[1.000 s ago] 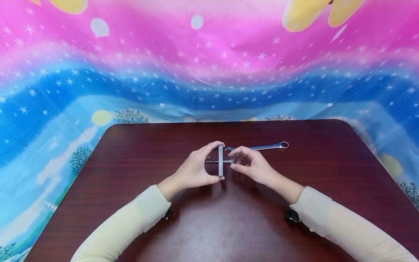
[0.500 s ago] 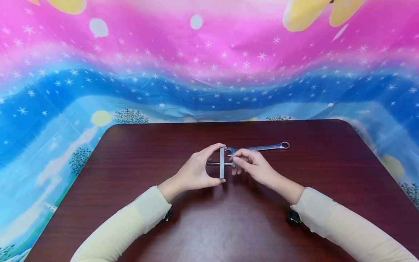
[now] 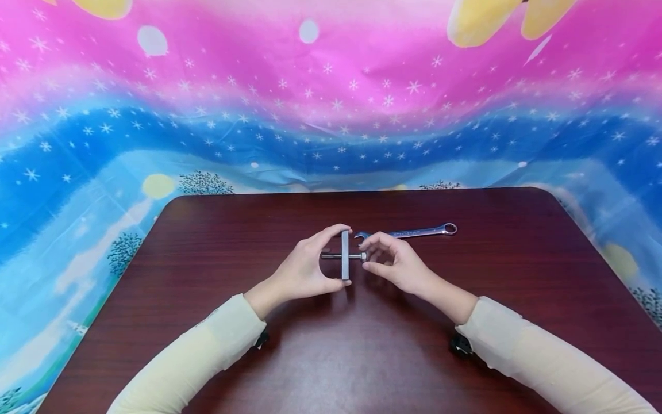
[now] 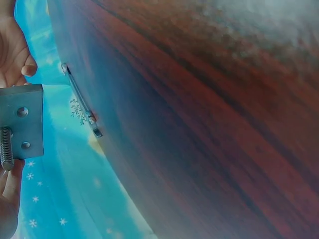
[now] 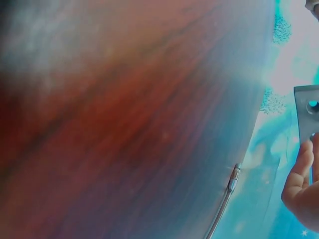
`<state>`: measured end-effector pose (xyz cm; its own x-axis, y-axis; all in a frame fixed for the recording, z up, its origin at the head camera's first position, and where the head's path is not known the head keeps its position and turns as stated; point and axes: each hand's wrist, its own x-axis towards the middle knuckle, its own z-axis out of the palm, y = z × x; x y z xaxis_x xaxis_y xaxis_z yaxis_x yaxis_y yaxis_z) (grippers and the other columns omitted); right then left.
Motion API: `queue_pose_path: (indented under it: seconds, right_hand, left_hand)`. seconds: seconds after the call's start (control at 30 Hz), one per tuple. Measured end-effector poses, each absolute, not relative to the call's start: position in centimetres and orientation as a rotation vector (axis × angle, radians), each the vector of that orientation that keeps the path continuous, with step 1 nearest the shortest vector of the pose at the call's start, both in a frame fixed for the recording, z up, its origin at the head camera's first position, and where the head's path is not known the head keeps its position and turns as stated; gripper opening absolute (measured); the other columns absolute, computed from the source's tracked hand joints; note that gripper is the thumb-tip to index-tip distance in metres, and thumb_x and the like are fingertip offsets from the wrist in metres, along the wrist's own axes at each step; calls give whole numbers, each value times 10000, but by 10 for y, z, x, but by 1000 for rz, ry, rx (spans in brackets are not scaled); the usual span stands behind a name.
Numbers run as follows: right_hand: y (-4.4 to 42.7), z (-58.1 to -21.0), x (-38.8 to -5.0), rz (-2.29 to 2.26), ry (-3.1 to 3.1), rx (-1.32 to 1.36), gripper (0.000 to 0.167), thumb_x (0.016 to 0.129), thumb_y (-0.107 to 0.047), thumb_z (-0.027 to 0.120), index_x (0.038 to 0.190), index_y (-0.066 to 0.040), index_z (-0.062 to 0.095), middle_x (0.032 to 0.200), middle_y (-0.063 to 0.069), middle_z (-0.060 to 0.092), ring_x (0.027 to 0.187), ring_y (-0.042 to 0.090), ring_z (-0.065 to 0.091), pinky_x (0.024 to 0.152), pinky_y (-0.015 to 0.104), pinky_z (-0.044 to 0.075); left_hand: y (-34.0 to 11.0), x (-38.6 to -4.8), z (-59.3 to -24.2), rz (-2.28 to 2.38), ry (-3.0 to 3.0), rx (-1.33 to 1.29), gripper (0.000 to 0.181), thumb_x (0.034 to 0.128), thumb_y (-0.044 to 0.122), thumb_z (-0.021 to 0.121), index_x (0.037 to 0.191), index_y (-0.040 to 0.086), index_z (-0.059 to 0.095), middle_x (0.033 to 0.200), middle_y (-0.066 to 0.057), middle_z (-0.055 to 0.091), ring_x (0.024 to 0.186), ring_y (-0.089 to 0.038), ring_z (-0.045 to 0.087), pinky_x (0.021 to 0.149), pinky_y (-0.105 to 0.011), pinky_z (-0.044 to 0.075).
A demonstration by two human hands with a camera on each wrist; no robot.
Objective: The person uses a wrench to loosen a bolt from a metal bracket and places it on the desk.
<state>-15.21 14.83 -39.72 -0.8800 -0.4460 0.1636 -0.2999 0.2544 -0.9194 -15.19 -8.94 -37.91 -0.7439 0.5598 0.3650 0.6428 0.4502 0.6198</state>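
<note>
A flat grey metal plate [image 3: 345, 270] stands on edge in the air, and my left hand [image 3: 300, 267] grips it between thumb and fingers at its near and far edges. Through the plate runs a bolt [image 3: 330, 256], its threaded end toward the left palm. On the right side of the plate my right hand [image 3: 400, 264] pinches the bolt's hex head with thumb and fingertips. The left wrist view shows small holes in the plate [image 4: 32, 130] and the protruding bolt thread [image 4: 6, 154]. In the right wrist view, the plate [image 5: 302, 117] is partly cut off.
A combination wrench [image 3: 426, 232] lies on the dark brown table [image 3: 248, 230] behind the right hand, its open end partly beside the fingers. A printed pink and blue cloth [image 3: 258, 126] hangs behind the table.
The right thumb and fingers have shifted round the bolt head, with the thumb up and then back down below it. Both hands and the plate have moved slightly left.
</note>
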Motion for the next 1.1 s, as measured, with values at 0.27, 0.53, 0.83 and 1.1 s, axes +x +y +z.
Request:
queue_pose_path:
  seconds: [0.27, 0.53, 0.83, 1.1]
  right_hand:
    - [148, -399, -152, -1773, 2233, -706, 209, 995, -72, 568, 1169, 42, 589, 891, 239, 702, 755, 263, 673, 705, 383, 587]
    - [145, -398, -152, -1812, 2313, -691, 166, 993, -75, 577, 1126, 20, 603, 827, 213, 691, 690, 290, 631, 640, 353, 565]
    - [147, -397, -148, -1805, 2362, -701, 397, 895, -8, 692, 1265, -3, 551, 1040, 243, 678, 827, 132, 653, 688, 247, 555]
    - [149, -395, -148, -1808, 2299, -689, 195, 976, -81, 608, 1154, -4, 626, 916, 238, 708, 774, 317, 664, 725, 362, 597]
  left_hand:
    - [-90, -150, -378, -1177, -2588, -1070, 914, 671, 239, 912, 1442, 167, 426, 1362, 7, 587, 1163, -146, 613, 990, -463, 538]
    - [-87, -150, -377, -1180, -2547, -1088, 907, 669, 239, 912, 1433, 156, 431, 1340, 3, 600, 1122, -149, 632, 965, -418, 552]
    - [-89, -152, -377, -1202, -2554, -1075, 907, 672, 236, 912, 1436, 172, 427, 1351, 9, 598, 1115, -157, 635, 928, -413, 574]
    - [-87, -151, -377, -1198, -2550, -1091, 919, 667, 241, 919, 1435, 157, 422, 1340, -14, 600, 1106, -192, 640, 943, -458, 566]
